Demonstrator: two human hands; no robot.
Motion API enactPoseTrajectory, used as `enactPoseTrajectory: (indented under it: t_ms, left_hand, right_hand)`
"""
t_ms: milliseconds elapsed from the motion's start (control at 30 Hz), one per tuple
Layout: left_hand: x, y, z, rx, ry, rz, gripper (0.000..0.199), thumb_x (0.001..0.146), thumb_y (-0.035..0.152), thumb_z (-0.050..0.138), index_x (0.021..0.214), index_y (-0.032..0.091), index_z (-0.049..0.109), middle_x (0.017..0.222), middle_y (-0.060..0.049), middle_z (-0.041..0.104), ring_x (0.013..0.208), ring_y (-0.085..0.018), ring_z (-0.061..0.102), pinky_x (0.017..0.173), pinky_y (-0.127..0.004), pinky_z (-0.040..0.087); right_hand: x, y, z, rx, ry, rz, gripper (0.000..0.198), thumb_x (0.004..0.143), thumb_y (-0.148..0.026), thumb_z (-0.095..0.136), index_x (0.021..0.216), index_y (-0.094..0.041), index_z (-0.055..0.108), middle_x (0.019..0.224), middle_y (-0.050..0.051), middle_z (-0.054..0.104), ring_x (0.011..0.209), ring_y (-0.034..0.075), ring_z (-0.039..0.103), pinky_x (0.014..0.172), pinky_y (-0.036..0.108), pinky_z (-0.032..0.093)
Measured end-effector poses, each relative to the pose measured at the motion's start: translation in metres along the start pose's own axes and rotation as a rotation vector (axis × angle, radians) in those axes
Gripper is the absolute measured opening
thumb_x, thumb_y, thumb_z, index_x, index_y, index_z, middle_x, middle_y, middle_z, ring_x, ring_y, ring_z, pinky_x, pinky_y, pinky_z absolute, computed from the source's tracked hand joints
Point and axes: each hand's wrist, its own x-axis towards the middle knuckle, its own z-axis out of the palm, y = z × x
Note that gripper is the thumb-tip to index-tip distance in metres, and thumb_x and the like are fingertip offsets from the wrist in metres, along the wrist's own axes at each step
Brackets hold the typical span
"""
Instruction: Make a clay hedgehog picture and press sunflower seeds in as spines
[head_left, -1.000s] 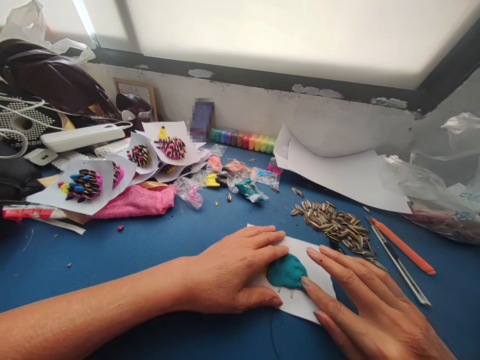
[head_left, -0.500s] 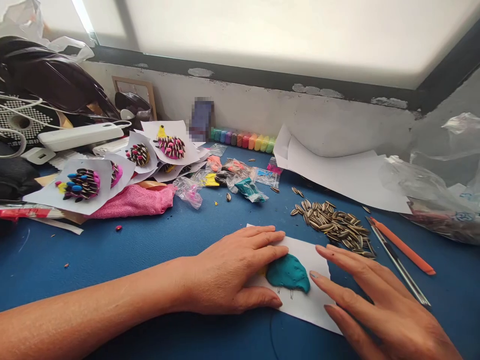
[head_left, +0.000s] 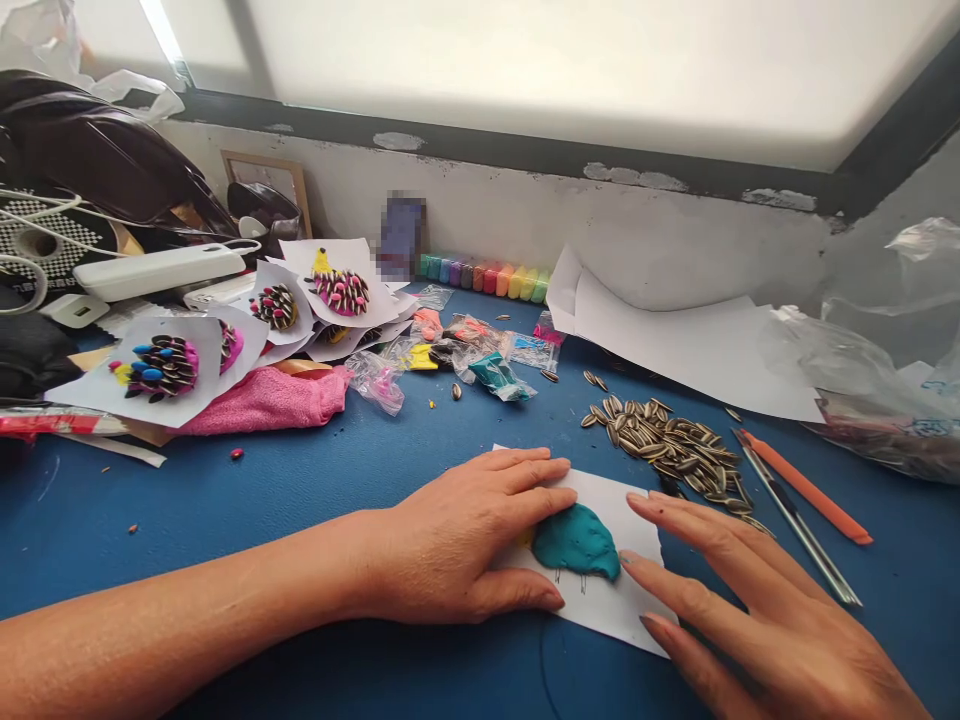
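Note:
A flattened teal lump of modelling clay (head_left: 576, 542) lies on a small sheet of white paper (head_left: 616, 620), with short drawn leg lines under it. My left hand (head_left: 480, 545) rests flat across the paper's left part, fingers apart, its index fingertip at the clay's upper left edge. A bit of yellow clay shows beside that hand, mostly covered by it. My right hand (head_left: 750, 605) is open at the paper's right side, fingers spread, one fingertip close to the clay's right edge; whether it touches the clay I cannot tell.
Sunflower seeds (head_left: 667, 445) lie piled beyond the paper, beside an orange pen (head_left: 810, 488) and a clear pen (head_left: 806, 535). Bagged clay (head_left: 499, 376) sits farther back. Seed-covered clay figures (head_left: 161, 368) on paper and a pink cloth (head_left: 262, 402) are at left.
My right hand has shifted slightly left and up along the paper's right edge. My left hand and the clay stay in place.

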Motion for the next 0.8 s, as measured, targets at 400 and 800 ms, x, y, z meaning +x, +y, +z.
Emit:
enactPoseTrajectory:
  t_ms: [400,800]
  left_hand:
    - [-0.001,0.0,0.001,-0.003,0.024,0.017,0.069,0.09,0.05,0.064,0.146,0.014,0.045,0.156,-0.015,0.035,0.148,-0.031,0.029,0.121,-0.051,0.026]
    - [-0.001,0.0,0.002,0.002,0.03,0.021,0.07,0.089,0.051,0.065,0.145,0.015,0.045,0.156,-0.014,0.036,0.147,-0.031,0.029,0.121,-0.05,0.025]
  right_hand:
    - [-0.004,0.006,0.012,-0.119,-0.027,-0.188,0.032,0.09,-0.03,0.055,0.118,-0.027,0.071,0.14,0.017,0.056,0.131,0.031,0.053,0.09,0.044,0.057]
    - [0.01,-0.004,0.0,0.026,-0.005,0.127,0.009,0.094,-0.029,0.055,0.088,-0.027,0.061,0.119,0.007,0.065,0.112,0.016,0.065,0.088,0.025,0.056]
